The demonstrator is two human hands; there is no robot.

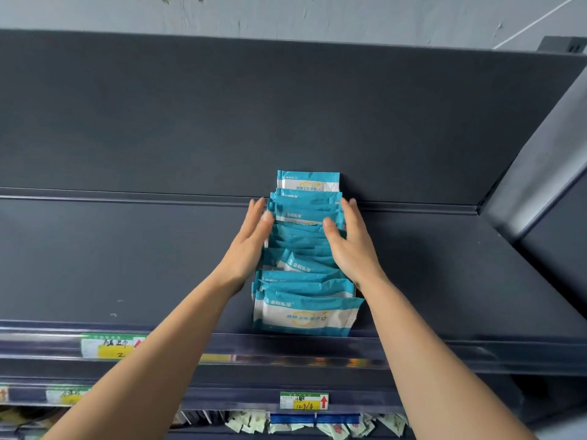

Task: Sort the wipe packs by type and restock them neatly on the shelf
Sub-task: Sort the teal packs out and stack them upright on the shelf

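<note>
On the front wipe pack [305, 315] you can read "酒精卫生湿巾" in blue on the white panel, under a white brand mark too blurred to make out. The left price tag [109, 346] carries handwritten characters ending in "湿巾" and a "2". The lower price tag [304, 401] shows a red arrow pointing up; its handwriting is illegible.

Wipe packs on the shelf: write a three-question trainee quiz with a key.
1. True or false: the left hand and right hand flank the row of wipe packs.
2. The row runs: A) front edge to back panel B) side to side.
3. What colour are the packs' top bands?
Key: 1 true. 2 A, across the shelf. 3 teal-blue.
</note>
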